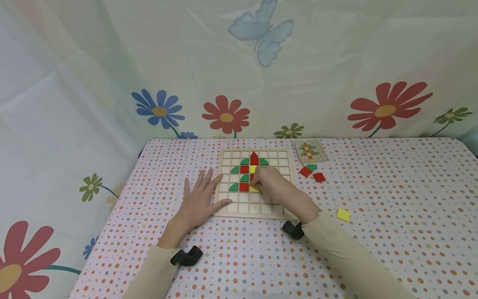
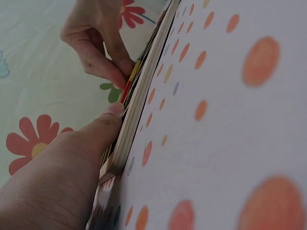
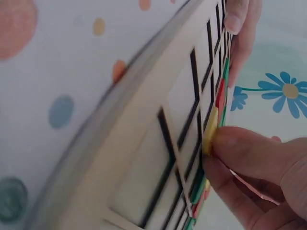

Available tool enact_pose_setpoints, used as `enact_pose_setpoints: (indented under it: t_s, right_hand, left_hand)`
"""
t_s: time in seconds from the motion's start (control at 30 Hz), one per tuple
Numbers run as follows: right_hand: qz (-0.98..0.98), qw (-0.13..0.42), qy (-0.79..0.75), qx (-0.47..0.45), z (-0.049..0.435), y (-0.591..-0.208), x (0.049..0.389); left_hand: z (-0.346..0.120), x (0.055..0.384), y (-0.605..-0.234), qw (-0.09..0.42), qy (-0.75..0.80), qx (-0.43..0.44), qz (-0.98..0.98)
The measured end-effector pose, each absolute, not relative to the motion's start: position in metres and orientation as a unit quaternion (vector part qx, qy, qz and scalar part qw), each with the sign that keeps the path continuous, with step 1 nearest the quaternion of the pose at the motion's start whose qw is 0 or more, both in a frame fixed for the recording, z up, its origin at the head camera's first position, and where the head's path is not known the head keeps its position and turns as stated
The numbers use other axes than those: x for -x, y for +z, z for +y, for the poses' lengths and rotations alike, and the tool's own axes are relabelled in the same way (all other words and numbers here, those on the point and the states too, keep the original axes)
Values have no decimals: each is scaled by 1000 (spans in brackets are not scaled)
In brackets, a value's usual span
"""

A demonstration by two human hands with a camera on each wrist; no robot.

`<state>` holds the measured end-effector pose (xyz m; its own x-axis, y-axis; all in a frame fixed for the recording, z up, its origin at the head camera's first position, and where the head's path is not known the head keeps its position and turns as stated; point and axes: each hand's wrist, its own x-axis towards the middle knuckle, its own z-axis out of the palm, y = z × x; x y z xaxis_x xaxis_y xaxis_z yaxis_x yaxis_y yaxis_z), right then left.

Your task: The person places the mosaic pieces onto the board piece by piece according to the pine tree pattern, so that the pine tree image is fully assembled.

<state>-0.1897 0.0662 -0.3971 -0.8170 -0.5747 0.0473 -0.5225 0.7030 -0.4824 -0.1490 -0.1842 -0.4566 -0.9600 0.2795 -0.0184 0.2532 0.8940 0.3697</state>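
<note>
A wooden grid board (image 1: 239, 210) lies on the table, bearing red, green and yellow tiles in a tree-like pattern. My left hand (image 1: 197, 204) is spread at the board's left edge, its thumb (image 2: 103, 127) resting over the near-left rim. Over the middle of the board, my right hand (image 1: 274, 185) has thumb and index finger pinching a yellow square tile (image 3: 209, 132), low at its cell beside a red square (image 1: 244, 187). Part of the pattern, right of the middle column, is hidden under this hand. A red triangle (image 1: 254, 154) tops the pattern.
A pattern card (image 1: 319, 154) printed with a similar tree lies right of the board. Below it are a loose red tile (image 1: 305, 171) against a green one (image 1: 311, 167), and another red tile (image 1: 319, 177). A yellow tile (image 1: 343, 214) lies farther right and nearer.
</note>
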Motion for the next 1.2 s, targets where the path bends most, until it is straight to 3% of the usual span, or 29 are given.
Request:
enact_pose_setpoints:
  t_s: [0.23,0.63,1.2]
  right_hand:
    - [919,40,-266,288,68,-401,184]
    - [889,111,-343,284,114,-384,173]
    - [942,71,-246,218,223,-382,186]
  left_hand:
    - [-185,148,-455,38,186,-138,972]
    - [-186,150,-459,33,190,-139,971]
    - [-187,151,-463,28,192,-138,971]
